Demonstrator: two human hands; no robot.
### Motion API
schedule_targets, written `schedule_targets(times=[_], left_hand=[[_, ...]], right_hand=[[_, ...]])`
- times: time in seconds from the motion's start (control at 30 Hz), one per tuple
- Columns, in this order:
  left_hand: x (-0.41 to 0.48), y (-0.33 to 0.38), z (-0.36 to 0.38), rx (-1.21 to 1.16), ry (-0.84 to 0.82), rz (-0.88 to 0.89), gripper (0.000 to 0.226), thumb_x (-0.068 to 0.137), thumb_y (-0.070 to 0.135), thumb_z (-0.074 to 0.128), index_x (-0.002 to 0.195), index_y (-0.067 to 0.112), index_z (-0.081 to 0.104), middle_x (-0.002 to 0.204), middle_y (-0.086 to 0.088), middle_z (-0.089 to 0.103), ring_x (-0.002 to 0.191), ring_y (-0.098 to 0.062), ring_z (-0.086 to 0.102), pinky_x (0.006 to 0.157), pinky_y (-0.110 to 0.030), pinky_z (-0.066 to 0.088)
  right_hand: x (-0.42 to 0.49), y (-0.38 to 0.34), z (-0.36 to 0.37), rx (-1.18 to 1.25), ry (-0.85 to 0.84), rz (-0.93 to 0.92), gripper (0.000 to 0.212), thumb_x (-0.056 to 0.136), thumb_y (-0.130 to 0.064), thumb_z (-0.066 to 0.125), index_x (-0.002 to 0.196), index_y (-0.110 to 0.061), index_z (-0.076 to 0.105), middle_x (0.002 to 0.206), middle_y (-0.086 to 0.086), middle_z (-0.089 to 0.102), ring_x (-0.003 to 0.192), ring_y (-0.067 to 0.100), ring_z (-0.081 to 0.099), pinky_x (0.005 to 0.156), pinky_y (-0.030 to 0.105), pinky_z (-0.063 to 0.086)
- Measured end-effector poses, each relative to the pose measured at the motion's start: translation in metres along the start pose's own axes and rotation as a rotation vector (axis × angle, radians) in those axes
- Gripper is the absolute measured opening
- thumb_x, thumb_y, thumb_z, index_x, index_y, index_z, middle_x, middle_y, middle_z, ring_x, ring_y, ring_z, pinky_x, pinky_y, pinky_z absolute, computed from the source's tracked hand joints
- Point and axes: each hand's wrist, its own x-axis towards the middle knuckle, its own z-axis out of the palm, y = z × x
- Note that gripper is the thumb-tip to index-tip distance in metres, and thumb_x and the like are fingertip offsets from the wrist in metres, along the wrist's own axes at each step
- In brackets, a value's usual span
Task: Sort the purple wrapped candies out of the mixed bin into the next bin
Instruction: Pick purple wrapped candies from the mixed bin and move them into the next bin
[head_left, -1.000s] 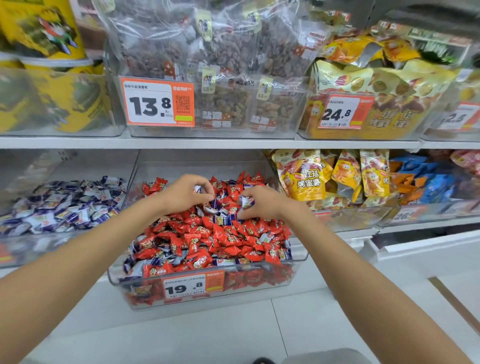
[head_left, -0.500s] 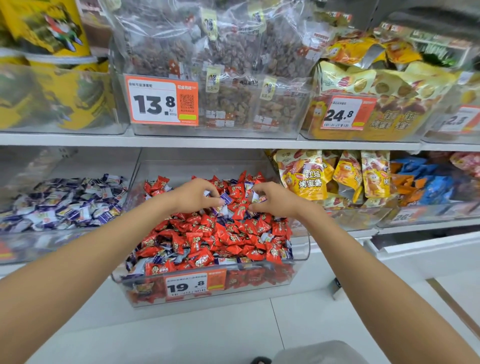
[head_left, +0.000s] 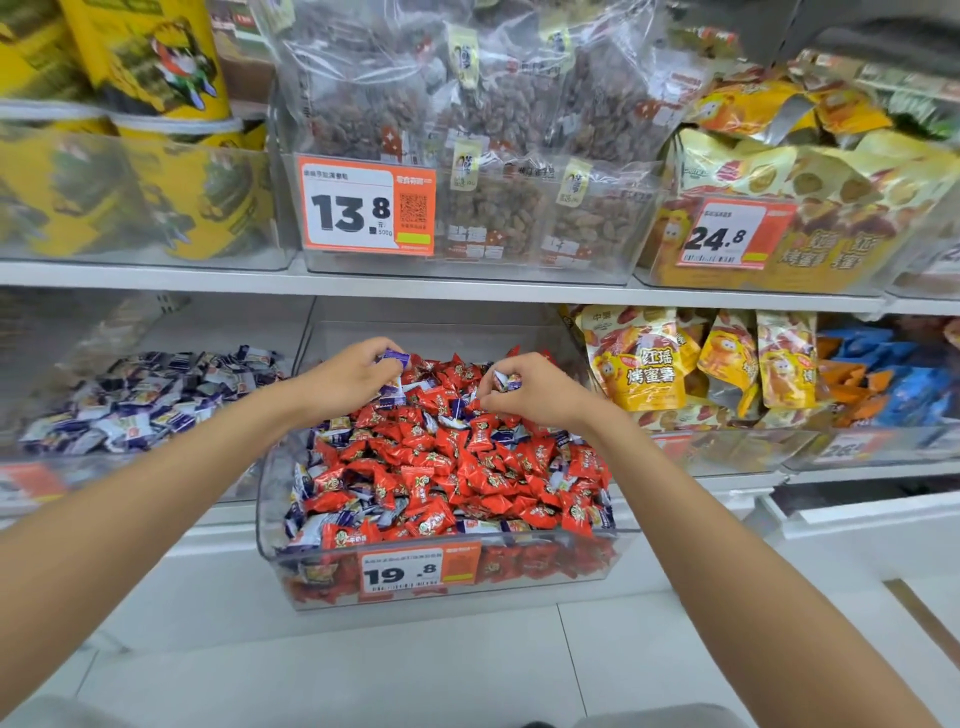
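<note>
Left of the mixed bin (head_left: 550, 569), just beside it, the next bin (head_left: 156, 467) runs off frame. Over the mixed bin's back half, the left hand (head_left: 345, 379) pinches a purple candy (head_left: 393, 359), and the right hand (head_left: 540, 392) pinches a second purple candy (head_left: 506, 382). There's open room under the shelf (head_left: 467, 288) above. More purple wrappers lie half-buried among the red candies (head_left: 467, 457).

Two white shelves, each carrying a row of clear bins.
The upper shelf (head_left: 467, 288) holds a tub bin (head_left: 135, 254), a bag bin (head_left: 519, 270) tagged 13.8 and a pouch bin (head_left: 810, 270) tagged 24.8. On the lower shelf (head_left: 857, 473) stand the next bin (head_left: 130, 467) of purple candies, the mixed bin (head_left: 545, 566) just beside it, jutting forward and tagged 19.8, then a yellow-pack bin (head_left: 727, 452) and a blue-pack bin (head_left: 893, 449).
</note>
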Motion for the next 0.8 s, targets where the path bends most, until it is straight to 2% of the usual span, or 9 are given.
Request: schedule_targets(times=[0.13,0.27,0.37,0.43,0.53,0.6,0.67,0.73,0.8], left_hand=[[-0.006,0.000,-0.010,-0.092,0.019,-0.013,0.018,0.103,0.027,0.038,0.111,0.018,0.052,0.095,-0.006,0.049,0.079,-0.015,0.047,0.070,-0.017,0.044],[-0.015,0.000,-0.018,-0.272,-0.044,-0.064,0.013,0.102,0.018,0.044,0.114,0.014,0.049,0.076,-0.001,0.035,0.058,-0.008,0.050,0.073,-0.029,0.060],[-0.022,-0.002,-0.018,-0.259,-0.004,-0.048,0.014,0.100,0.013,0.048,0.113,0.011,0.048,0.102,-0.006,0.049,0.078,-0.016,0.069,0.066,-0.028,0.060],[-0.029,-0.005,-0.022,-0.264,0.060,-0.011,0.010,0.099,0.008,0.048,0.109,0.010,0.048,0.112,-0.010,0.052,0.083,-0.021,0.070,0.060,-0.025,0.057],[-0.039,-0.011,-0.034,-0.234,0.166,0.057,0.016,0.097,0.001,0.048,0.104,0.013,0.053,0.109,-0.004,0.056,0.074,-0.016,0.069,0.054,-0.026,0.050],[-0.047,-0.018,-0.043,-0.178,0.251,0.092,0.022,0.095,-0.003,0.046,0.101,0.013,0.059,0.085,-0.004,0.059,0.049,-0.006,0.053,0.043,-0.017,0.037],[-0.055,-0.031,-0.050,-0.142,0.303,0.095,0.021,0.097,0.000,0.047,0.095,0.013,0.063,0.073,0.000,0.055,0.041,-0.004,0.038,0.043,-0.016,0.032],[-0.063,-0.048,-0.053,-0.135,0.324,0.058,0.016,0.098,0.013,0.053,0.093,0.020,0.065,0.082,0.004,0.060,0.048,-0.005,0.040,0.051,-0.023,0.036],[-0.070,-0.063,-0.050,-0.162,0.352,0.016,0.011,0.096,0.023,0.057,0.097,0.025,0.068,0.100,0.010,0.064,0.067,0.000,0.050,0.069,-0.030,0.042]], right_hand=[[0.006,0.000,0.004,0.027,0.002,0.001,0.019,0.083,-0.034,0.076,0.084,-0.016,0.073,0.080,-0.005,0.072,0.076,0.011,0.066,0.076,0.035,0.052],[0.023,-0.003,0.026,-0.195,-0.113,0.055,0.038,0.084,-0.035,0.074,0.116,-0.015,0.068,0.124,0.005,0.064,0.112,0.024,0.060,0.092,0.040,0.048],[0.033,-0.002,0.049,-0.310,-0.187,0.048,0.008,0.088,-0.020,0.071,0.086,-0.017,0.063,0.090,-0.001,0.060,0.082,0.020,0.055,0.075,0.032,0.040],[0.033,0.000,0.046,-0.185,-0.189,0.063,0.029,0.086,-0.016,0.071,0.073,-0.028,0.048,0.079,-0.009,0.048,0.070,0.011,0.047,0.075,0.031,0.038],[0.020,0.001,0.032,0.004,-0.084,0.045,0.035,0.084,-0.015,0.074,0.071,-0.021,0.042,0.077,-0.001,0.051,0.072,0.013,0.051,0.081,0.033,0.044],[0.019,0.001,0.023,0.003,-0.002,0.025,0.030,0.087,-0.015,0.071,0.076,-0.023,0.044,0.082,-0.005,0.052,0.076,0.010,0.052,0.079,0.029,0.040],[0.022,-0.005,0.022,-0.025,0.010,0.017,0.023,0.090,-0.023,0.068,0.092,-0.032,0.048,0.093,-0.018,0.050,0.078,0.001,0.048,0.084,0.030,0.037],[0.026,-0.018,0.026,-0.092,-0.047,0.000,0.033,0.093,-0.027,0.064,0.122,-0.028,0.049,0.119,-0.017,0.049,0.097,0.010,0.058,0.092,0.033,0.041],[0.031,-0.036,0.037,-0.114,-0.094,-0.036,0.029,0.095,-0.029,0.062,0.122,-0.033,0.052,0.121,-0.016,0.050,0.101,0.017,0.060,0.091,0.034,0.044]])
